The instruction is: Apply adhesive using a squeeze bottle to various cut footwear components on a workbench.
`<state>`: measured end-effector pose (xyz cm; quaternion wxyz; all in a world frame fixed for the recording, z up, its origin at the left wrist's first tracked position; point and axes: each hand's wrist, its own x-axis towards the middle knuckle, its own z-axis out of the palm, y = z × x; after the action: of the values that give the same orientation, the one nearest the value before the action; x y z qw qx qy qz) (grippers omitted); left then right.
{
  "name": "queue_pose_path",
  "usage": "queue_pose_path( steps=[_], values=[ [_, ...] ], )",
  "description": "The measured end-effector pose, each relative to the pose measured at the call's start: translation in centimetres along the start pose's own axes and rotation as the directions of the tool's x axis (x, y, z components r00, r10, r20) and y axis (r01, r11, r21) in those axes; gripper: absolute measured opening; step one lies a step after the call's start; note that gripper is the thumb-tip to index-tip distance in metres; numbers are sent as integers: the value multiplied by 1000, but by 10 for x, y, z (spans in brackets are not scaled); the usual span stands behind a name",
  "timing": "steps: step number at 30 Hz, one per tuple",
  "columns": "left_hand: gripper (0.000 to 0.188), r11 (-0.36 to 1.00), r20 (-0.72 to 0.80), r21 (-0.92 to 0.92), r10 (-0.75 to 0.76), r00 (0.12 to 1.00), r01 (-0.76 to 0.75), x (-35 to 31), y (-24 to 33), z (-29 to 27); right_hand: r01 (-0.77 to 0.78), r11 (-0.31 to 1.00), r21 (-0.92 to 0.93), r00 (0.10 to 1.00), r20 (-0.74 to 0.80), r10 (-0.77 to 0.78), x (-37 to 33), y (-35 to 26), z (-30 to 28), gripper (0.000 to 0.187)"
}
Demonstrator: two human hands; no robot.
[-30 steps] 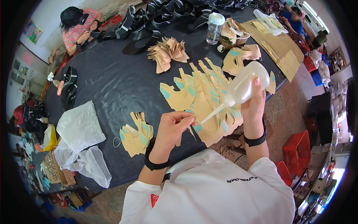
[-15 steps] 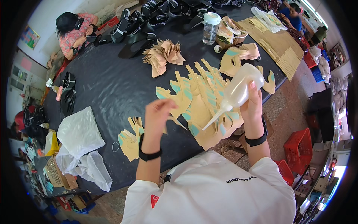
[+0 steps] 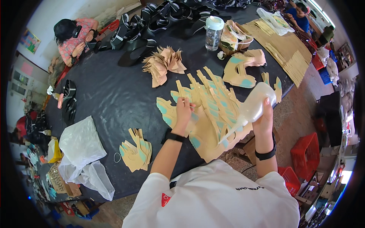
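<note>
My right hand (image 3: 263, 121) is closed around a translucent white squeeze bottle (image 3: 259, 100). The bottle tilts down, its long thin nozzle (image 3: 230, 132) pointing at the near right part of a fanned spread of tan cut pieces (image 3: 205, 142). Light blue-green patches mark many of these pieces. Over the left part of the spread is my left hand (image 3: 184, 114), thumb and fingers pinched together at a tan cut piece; its outline is partly hidden by the hand. A smaller stack of similar tan pieces (image 3: 136, 154) lies left of my left forearm.
Brown folded pieces (image 3: 163, 65), a lidded clear bottle (image 3: 214, 34) and curved tan pieces (image 3: 243, 68) lie farther back. Black straps and soles (image 3: 140, 49) pile up at the far side, near a seated person (image 3: 74, 38). White plastic bags (image 3: 83, 142) lie left; red crates (image 3: 305, 155) stand right.
My left hand has moved right and slightly forward onto the spread of tan pieces. My right hand has shifted the squeeze bottle right and nearer to me, with the nozzle still pointing down.
</note>
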<state>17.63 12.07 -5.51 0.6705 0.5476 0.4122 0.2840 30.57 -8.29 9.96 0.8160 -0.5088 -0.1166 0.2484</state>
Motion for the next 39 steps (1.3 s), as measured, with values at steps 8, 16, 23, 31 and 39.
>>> queue_pose_path(
  steps=[8,16,23,31,39],
  values=[
    [29,823,-136,528,325,936,-209,33,-33,-7,-24,999,46,1000,-18,25,4,4,-11,49],
    [44,445,-320,894,551,771,53,-44,-3,-135,-115,992,50,992,-54,118,1,13,20,52],
    [29,396,-684,718,255,683,572,-125,-15,-212,-234,971,45,969,89,230,-11,36,64,52],
    [8,987,-521,128,153,840,-101,-154,5,-228,-226,973,44,960,178,215,-34,36,94,52],
    [16,991,-27,-127,-50,998,46,-195,122,-148,-39,996,84,978,209,21,-52,38,117,50]
  ],
)
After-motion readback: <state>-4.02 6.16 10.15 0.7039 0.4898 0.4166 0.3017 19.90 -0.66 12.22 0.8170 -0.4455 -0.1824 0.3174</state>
